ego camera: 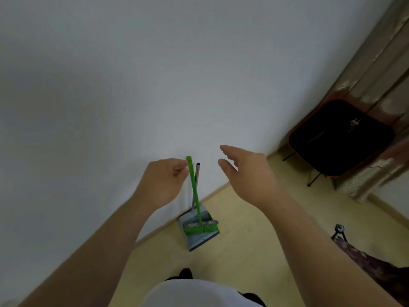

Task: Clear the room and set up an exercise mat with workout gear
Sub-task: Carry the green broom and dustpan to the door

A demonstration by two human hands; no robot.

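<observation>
A green broom (pixel 194 191) stands upright against the white wall, its green bristles resting in a grey dustpan (pixel 199 231) on the floor. The dustpan's metal handle (pixel 196 180) rises just behind the broom's stick. My left hand (pixel 162 181) is curled beside the top of the green stick, its fingertips touching or pinching it. My right hand (pixel 245 173) hovers to the right of both handles with fingers straight and apart, holding nothing.
A black folding chair with an orange rim (pixel 340 138) stands in the right corner before a beige curtain (pixel 376 69). A small tripod (pixel 338 231) and a dark patterned cloth (pixel 365 264) are at lower right. The floor is yellow.
</observation>
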